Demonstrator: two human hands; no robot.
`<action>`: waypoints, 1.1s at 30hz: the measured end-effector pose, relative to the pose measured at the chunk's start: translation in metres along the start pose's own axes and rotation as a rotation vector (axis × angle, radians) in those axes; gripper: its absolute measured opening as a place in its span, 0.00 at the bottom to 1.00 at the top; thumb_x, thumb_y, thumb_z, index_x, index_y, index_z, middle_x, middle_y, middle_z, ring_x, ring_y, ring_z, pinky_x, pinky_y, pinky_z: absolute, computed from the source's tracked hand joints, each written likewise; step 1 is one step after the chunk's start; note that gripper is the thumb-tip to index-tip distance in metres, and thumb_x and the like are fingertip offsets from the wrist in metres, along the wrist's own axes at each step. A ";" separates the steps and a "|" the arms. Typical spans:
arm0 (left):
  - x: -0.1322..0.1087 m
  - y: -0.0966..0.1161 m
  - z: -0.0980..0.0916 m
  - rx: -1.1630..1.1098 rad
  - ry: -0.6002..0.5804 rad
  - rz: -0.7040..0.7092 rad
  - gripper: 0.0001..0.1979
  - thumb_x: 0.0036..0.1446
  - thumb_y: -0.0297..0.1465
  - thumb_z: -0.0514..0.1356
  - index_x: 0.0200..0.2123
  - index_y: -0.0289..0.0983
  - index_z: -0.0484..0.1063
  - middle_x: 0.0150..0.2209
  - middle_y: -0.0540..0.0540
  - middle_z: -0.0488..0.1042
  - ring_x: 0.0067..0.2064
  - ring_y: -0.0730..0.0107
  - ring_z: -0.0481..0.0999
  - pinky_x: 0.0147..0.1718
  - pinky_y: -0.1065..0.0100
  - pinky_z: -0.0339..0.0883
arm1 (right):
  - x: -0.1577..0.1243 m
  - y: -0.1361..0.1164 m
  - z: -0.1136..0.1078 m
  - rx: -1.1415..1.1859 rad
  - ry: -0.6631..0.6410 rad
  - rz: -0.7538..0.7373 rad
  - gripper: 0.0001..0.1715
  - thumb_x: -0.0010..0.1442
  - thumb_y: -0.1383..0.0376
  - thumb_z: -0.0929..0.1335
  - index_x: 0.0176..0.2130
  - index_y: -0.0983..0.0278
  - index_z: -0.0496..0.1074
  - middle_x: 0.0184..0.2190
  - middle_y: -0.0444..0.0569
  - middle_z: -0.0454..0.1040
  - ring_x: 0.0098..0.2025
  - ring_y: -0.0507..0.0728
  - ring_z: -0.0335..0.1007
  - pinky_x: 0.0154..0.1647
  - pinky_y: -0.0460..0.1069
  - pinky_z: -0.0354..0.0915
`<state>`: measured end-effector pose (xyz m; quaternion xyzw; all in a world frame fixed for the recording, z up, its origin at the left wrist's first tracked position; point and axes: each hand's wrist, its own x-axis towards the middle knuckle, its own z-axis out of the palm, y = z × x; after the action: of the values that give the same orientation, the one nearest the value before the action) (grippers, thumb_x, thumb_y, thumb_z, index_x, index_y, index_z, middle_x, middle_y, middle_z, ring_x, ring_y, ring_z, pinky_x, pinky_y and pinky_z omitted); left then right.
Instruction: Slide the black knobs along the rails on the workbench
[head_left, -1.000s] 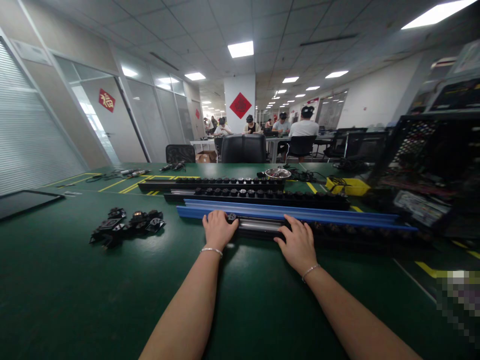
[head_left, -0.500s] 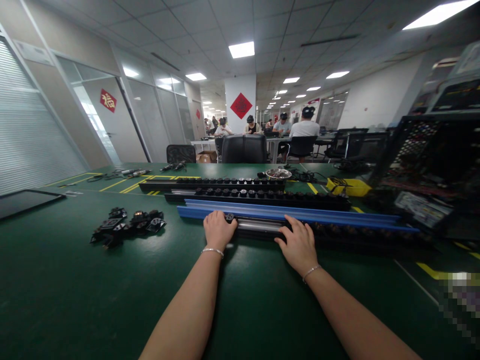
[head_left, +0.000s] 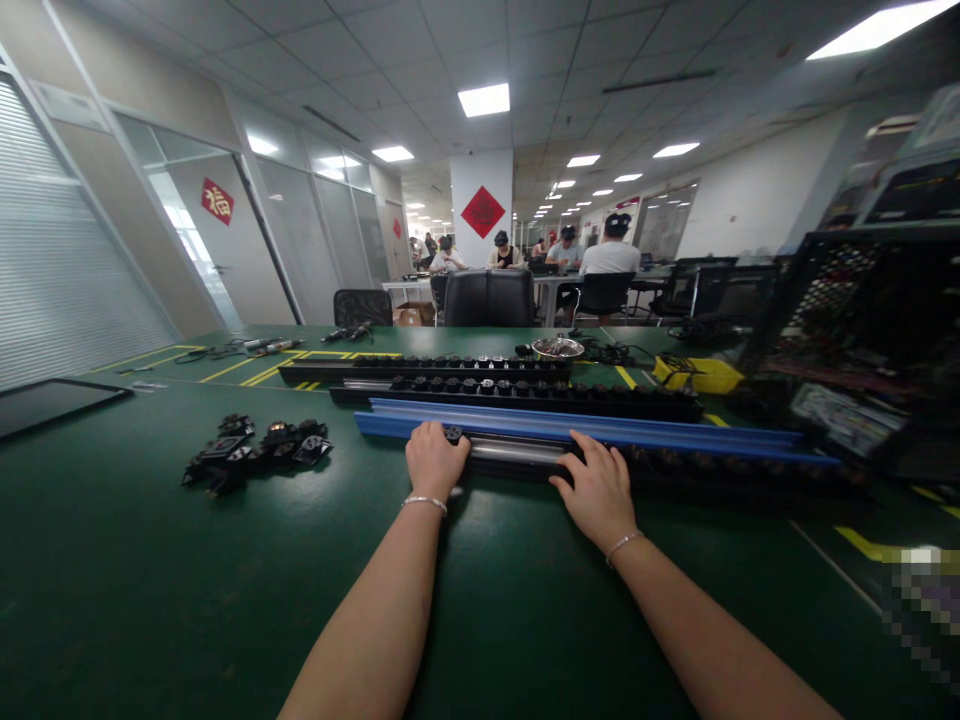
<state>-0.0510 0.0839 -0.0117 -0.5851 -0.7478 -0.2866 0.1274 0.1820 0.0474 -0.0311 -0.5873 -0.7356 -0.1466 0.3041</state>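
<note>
At mid-bench: a long black strip [head_left: 517, 452] lies flat and crosswise on the green bench [head_left: 150, 580], just nearer than a blue rail [head_left: 585, 428]. Its silver channel shows bare in the middle, and dark sockets fill it further right.
Left hand [head_left: 435, 460]: knuckles up on the strip's left end, fingers curled down over it in a narrow grip, with a bracelet at the wrist.
Socket [head_left: 453, 434]: one small black piece seated in the strip, touching the left fingertips.
Right hand [head_left: 600, 490]: palm down on the strip right of the bare channel, fingers spread and lying flat. The grip is wide and closed on nothing, and this wrist has a bracelet too.
Blue rail: long, parallel to the strip and just behind it, reaching well to the right.
Far strips [head_left: 517, 390]: two more black strips with rows of round sockets, parallel, behind the rail.
Loose parts [head_left: 255, 450]: a heap of black pieces on the bench, well left of the left hand.
Bowl [head_left: 556, 347]: metal, beyond the far strips.
Yellow tray [head_left: 697, 373]: at the right, near a black crate [head_left: 862, 330].
Dark panel [head_left: 52, 400]: flat at the bench's left edge.
Background: people [head_left: 607, 258] sit at tables beyond two black chairs [head_left: 487, 297].
</note>
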 end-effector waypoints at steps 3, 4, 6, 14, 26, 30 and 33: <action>0.000 0.000 0.000 0.000 -0.002 -0.014 0.10 0.51 0.38 0.55 0.32 0.38 0.66 0.36 0.42 0.71 0.43 0.56 0.70 0.41 0.60 0.63 | 0.000 0.000 0.000 -0.004 0.003 0.001 0.07 0.55 0.63 0.65 0.35 0.60 0.72 0.57 0.51 0.62 0.59 0.61 0.54 0.59 0.63 0.46; 0.000 0.000 0.000 -0.002 -0.002 -0.020 0.10 0.51 0.38 0.55 0.32 0.38 0.66 0.36 0.42 0.71 0.43 0.56 0.70 0.41 0.60 0.64 | 0.000 0.000 0.000 -0.006 0.003 0.001 0.07 0.55 0.63 0.65 0.35 0.60 0.72 0.57 0.51 0.62 0.59 0.61 0.54 0.59 0.63 0.46; 0.000 -0.001 0.000 -0.010 0.003 -0.030 0.10 0.51 0.38 0.55 0.32 0.38 0.66 0.37 0.42 0.71 0.43 0.56 0.70 0.41 0.60 0.64 | 0.000 0.000 0.000 -0.010 -0.002 0.002 0.07 0.55 0.63 0.65 0.35 0.60 0.72 0.57 0.51 0.62 0.59 0.61 0.54 0.59 0.62 0.47; 0.001 -0.003 0.001 -0.061 0.003 -0.057 0.10 0.51 0.37 0.55 0.34 0.37 0.66 0.38 0.41 0.70 0.45 0.56 0.68 0.41 0.60 0.63 | 0.001 -0.001 -0.002 -0.020 -0.009 0.004 0.08 0.55 0.62 0.65 0.35 0.60 0.72 0.57 0.51 0.62 0.58 0.61 0.54 0.59 0.62 0.47; 0.002 -0.006 0.006 -0.085 0.045 -0.108 0.09 0.50 0.36 0.56 0.34 0.38 0.65 0.37 0.42 0.70 0.43 0.57 0.68 0.44 0.61 0.63 | 0.000 -0.001 -0.001 -0.024 -0.003 0.000 0.07 0.55 0.63 0.65 0.35 0.61 0.72 0.57 0.52 0.62 0.58 0.61 0.55 0.59 0.62 0.47; 0.003 -0.007 0.007 -0.085 0.054 -0.118 0.10 0.50 0.36 0.56 0.34 0.37 0.66 0.38 0.42 0.70 0.43 0.58 0.68 0.44 0.62 0.63 | 0.000 0.000 0.000 -0.026 -0.003 0.003 0.07 0.55 0.62 0.66 0.35 0.61 0.72 0.57 0.52 0.63 0.58 0.61 0.55 0.59 0.62 0.47; 0.003 -0.007 0.008 -0.092 0.059 -0.125 0.10 0.50 0.36 0.56 0.34 0.37 0.66 0.38 0.42 0.70 0.44 0.58 0.68 0.44 0.62 0.63 | 0.000 0.000 0.000 -0.027 -0.003 0.000 0.07 0.55 0.62 0.66 0.35 0.60 0.72 0.57 0.51 0.62 0.58 0.61 0.55 0.60 0.62 0.47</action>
<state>-0.0577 0.0900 -0.0182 -0.5337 -0.7650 -0.3451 0.1042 0.1819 0.0477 -0.0313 -0.5914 -0.7342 -0.1555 0.2949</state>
